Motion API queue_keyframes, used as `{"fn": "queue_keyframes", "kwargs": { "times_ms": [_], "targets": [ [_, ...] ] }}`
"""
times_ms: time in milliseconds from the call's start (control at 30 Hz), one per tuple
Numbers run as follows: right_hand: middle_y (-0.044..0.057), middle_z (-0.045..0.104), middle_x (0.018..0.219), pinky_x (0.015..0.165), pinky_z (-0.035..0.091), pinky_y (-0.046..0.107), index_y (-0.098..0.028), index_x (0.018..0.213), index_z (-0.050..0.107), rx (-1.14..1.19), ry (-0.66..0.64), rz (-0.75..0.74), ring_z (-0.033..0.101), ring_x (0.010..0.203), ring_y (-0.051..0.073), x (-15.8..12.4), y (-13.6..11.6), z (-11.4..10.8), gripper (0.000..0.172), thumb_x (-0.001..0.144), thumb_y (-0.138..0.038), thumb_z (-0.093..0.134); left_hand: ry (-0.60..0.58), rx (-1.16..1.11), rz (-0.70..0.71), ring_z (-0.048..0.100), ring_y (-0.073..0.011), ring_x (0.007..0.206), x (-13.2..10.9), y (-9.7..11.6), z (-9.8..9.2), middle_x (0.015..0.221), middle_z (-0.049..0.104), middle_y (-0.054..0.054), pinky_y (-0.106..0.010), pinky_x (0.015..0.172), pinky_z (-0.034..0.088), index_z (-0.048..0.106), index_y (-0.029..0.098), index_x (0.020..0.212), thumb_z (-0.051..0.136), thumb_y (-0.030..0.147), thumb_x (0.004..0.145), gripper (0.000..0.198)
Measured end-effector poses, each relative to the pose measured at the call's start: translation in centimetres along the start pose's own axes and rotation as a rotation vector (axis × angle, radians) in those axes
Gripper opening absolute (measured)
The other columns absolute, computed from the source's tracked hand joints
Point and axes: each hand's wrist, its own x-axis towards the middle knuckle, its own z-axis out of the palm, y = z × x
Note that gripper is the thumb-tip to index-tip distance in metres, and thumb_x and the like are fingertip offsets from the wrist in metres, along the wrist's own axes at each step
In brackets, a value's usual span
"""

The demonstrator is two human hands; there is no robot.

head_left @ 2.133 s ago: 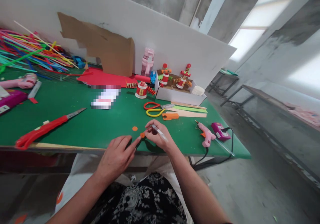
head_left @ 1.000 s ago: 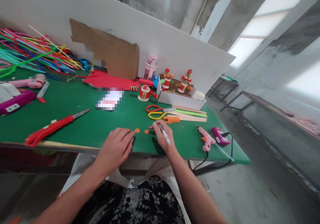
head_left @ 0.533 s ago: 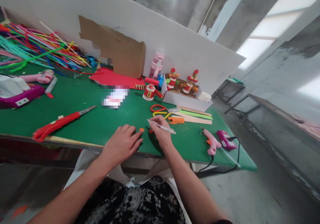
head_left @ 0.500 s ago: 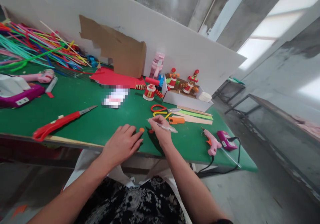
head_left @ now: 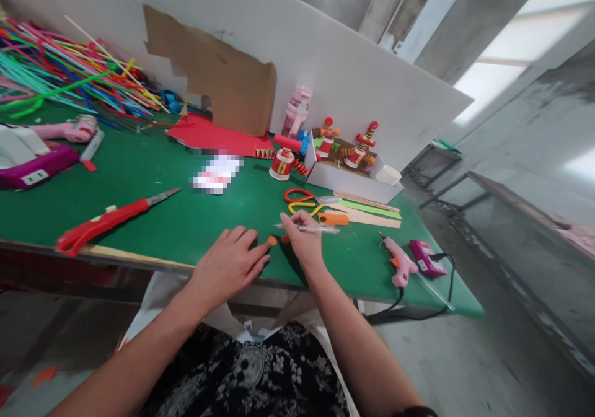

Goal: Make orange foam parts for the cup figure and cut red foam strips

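Observation:
My left hand (head_left: 232, 261) rests low over the table's front edge, its fingers apart. The tip of its index finger touches a small round orange piece (head_left: 272, 240). In my right hand (head_left: 303, 240) is a clear pen (head_left: 320, 228), gripped near its point, which faces left above the table. A small reddish piece (head_left: 285, 239) lies under the right fingers, partly covered by them. Just beyond this hand are red-and-yellow-handled scissors (head_left: 304, 201) and an orange strip (head_left: 333, 219).
A red-handled knife (head_left: 111, 219) lies left; a pink glue gun (head_left: 400, 262) with its cord is at right. Behind stand a paper-cup figure (head_left: 281, 165) and a white box (head_left: 356, 181) with similar figures. Paper strips (head_left: 367, 209), red card (head_left: 218, 135) and pipe cleaners (head_left: 79, 76) lie around.
The pen has swung to lie more level. The left fingertip and the orange piece are slightly closer to the right hand. The whole view has shifted a little.

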Motion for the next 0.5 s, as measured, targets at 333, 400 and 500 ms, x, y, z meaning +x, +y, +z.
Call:
{"fn": "queue_keyframes", "kwargs": {
  "times_ms": [333, 400, 500],
  "targets": [
    [-0.007, 0.042, 0.049, 0.05, 0.031, 0.025, -0.025, 0.055, 0.043, -0.084, -0.072, 0.042, 0.036, 0.048, 0.01, -0.54, 0.13, -0.51, 0.025, 0.067, -0.041, 0.058, 0.008, -0.03, -0.014, 0.047, -0.0251, 0.088, 0.06, -0.02, -0.11, 0.093, 0.059, -0.009, -0.036, 0.071, 0.037, 0.069, 0.022, 0.115, 0.046, 0.03, 0.098, 0.03],
    [-0.007, 0.042, 0.049, 0.05, 0.031, 0.025, -0.025, 0.055, 0.043, -0.076, -0.077, 0.027, 0.036, 0.047, 0.01, -0.51, 0.15, -0.39, 0.025, 0.067, -0.041, 0.057, 0.007, -0.034, -0.014, 0.047, -0.0253, 0.088, 0.06, -0.05, -0.14, 0.093, 0.06, -0.009, -0.036, 0.071, 0.037, 0.07, 0.022, 0.114, 0.046, 0.03, 0.098, 0.03],
    [-0.006, 0.045, 0.049, 0.05, 0.032, 0.025, -0.025, 0.056, 0.044, -0.049, -0.089, 0.037, 0.038, 0.047, 0.011, -0.54, 0.18, -0.3, 0.032, 0.071, -0.048, 0.06, 0.004, -0.024, -0.007, 0.047, -0.0258, 0.088, 0.04, -0.08, -0.17, 0.093, 0.06, -0.01, -0.037, 0.07, 0.036, 0.07, 0.022, 0.113, 0.045, 0.03, 0.099, 0.03]
  ]
}}
